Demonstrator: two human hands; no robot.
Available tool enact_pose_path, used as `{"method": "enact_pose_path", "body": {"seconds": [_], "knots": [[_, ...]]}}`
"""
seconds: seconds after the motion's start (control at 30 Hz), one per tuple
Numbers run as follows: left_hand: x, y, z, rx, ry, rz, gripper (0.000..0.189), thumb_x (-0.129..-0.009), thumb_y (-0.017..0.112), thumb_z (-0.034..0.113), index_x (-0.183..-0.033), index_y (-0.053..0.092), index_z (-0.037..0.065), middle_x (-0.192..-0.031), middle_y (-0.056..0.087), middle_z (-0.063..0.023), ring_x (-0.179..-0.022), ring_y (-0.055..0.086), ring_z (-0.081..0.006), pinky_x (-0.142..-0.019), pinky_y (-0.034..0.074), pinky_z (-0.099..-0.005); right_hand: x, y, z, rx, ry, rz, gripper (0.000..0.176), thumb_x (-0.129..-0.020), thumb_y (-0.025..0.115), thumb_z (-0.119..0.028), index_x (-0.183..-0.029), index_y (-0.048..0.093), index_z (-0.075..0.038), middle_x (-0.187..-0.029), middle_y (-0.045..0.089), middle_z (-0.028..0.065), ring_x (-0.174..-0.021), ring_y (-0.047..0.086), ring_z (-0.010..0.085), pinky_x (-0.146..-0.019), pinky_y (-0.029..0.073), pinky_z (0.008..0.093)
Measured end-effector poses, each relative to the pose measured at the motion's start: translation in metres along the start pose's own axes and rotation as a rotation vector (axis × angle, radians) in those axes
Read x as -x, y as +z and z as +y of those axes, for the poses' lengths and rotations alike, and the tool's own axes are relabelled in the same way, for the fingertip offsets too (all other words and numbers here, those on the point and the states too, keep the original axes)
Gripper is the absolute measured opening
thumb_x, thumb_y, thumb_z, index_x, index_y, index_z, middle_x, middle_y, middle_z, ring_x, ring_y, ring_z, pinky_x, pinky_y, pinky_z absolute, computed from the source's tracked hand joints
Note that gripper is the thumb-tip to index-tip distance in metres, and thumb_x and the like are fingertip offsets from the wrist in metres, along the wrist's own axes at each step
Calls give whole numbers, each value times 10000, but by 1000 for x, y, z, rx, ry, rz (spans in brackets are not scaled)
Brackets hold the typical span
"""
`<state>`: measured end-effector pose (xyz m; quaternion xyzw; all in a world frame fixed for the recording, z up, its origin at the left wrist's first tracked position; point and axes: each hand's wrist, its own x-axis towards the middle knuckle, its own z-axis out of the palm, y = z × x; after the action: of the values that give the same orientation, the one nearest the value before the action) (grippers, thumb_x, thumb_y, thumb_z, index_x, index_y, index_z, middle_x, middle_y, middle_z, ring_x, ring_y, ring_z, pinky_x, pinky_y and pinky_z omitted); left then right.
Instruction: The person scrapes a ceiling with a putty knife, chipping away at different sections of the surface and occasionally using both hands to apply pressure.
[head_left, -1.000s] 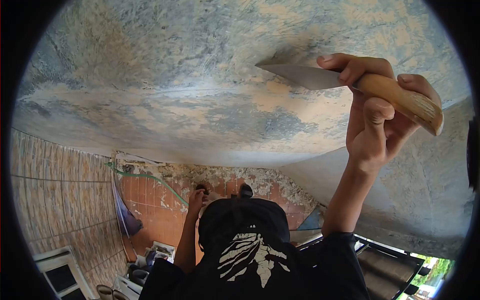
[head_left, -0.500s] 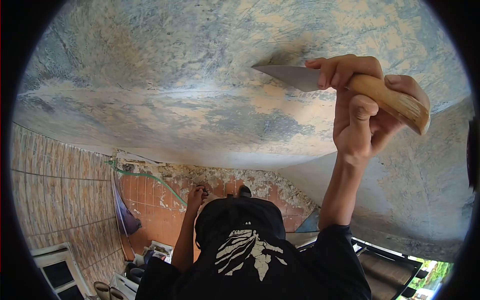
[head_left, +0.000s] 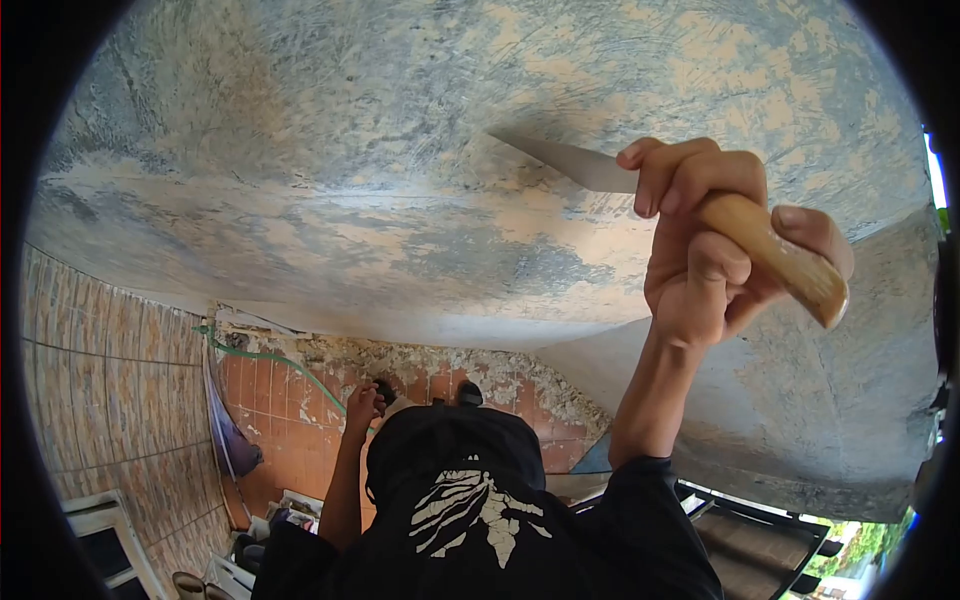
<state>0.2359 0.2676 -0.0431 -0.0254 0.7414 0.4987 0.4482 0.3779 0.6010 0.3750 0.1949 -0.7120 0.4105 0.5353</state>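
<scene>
My right hand (head_left: 710,230) is raised at the right, its fingers wrapped round the wooden handle of a scraper (head_left: 590,168). The flat metal blade points left, its tip at or very close to the wall (head_left: 450,110), whose surface is patchy grey-blue and cream with many scratches. Whether the tip touches cannot be made out. Low beside my body hangs my left hand (head_left: 365,402), small in view, its fingers curled; what they hold, if anything, is too small to tell.
Below lies an orange tiled floor (head_left: 270,385) with pale debris along the wall's foot. A green hose (head_left: 300,368) crosses it. At the left are a stone-patterned wall (head_left: 120,370), a purple cloth (head_left: 235,445) and shoes (head_left: 190,585). Dark slatted furniture (head_left: 755,545) stands lower right.
My right hand has moved slightly down, and the scraper's tip has shifted a little left. The view has shifted, so the floor and my body appear farther left.
</scene>
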Motion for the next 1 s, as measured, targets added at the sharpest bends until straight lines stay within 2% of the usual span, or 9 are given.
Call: {"method": "enact_pose_path", "body": {"seconds": [0.03, 0.13, 0.17, 0.53, 0.67, 0.73, 1.0], "knots": [[1, -1, -1, -3, 11, 5, 226, -953, 460, 178, -1104, 550, 36, -804, 606, -82, -676, 608, -145, -583, 513, -297, -2, 1, -3, 11, 6, 39, 364, -922, 521, -334, -913, 461, 25, -769, 524, 153, -673, 546, 221, -760, 515, 441], [-4, 2, 5, -8, 26, 8, 232, -949, 467, 186, -1104, 551, 35, -815, 608, -75, -680, 607, -142, -591, 510, -290, 17, 12, 18, -79, -4, 121, 341, -927, 513, -314, -910, 461, 23, -774, 520, 162, -684, 546, 227, -758, 515, 441], [-3, 2, 3, -6, 26, 17, 234, -947, 472, 191, -1106, 551, 37, -817, 608, -75, -681, 605, -141, -592, 508, -286, 13, 1, 17, -84, -38, -60, 295, -940, 453, -126, -1170, 297, -227, -821, 493, 132, -700, 528, 252, -704, 499, 507], [12, -2, -23, 11, 11, 60, 229, -943, 471, 212, -1093, 556, 60, -823, 621, -68, -718, 612, -130, -586, 485, -284, 13, 0, 15, -42, -13, -99, 318, -947, 423, -115, -1192, 273, -252, -822, 489, 123, -690, 536, 254, -697, 516, 491], [9, 0, -24, 16, -9, 61, 225, -942, 466, 214, -1090, 560, 73, -831, 623, -60, -725, 615, -131, -580, 478, -282, 4, 0, 14, -16, -12, -115, 330, -942, 411, -86, -1183, 258, -251, -825, 481, 125, -693, 532, 255, -706, 520, 492], [9, 1, -27, 10, 9, 51, 216, -937, 476, 209, -1090, 563, 83, -830, 624, -55, -728, 617, -135, -586, 480, -285, -8, -1, 5, -123, -107, -82, 336, -940, 430, -106, -1181, 250, -255, -834, 482, 129, -716, 541, 260, -728, 514, 503], [9, -3, -16, -1, -3, 72, 219, -942, 477, 200, -1098, 558, 69, -813, 620, -67, -695, 617, -135, -578, 478, -279, -1, -3, 13, -111, -77, -63, 325, -946, 432, -126, -1195, 266, -253, -827, 492, 128, -710, 549, 263, -725, 514, 507]]}}
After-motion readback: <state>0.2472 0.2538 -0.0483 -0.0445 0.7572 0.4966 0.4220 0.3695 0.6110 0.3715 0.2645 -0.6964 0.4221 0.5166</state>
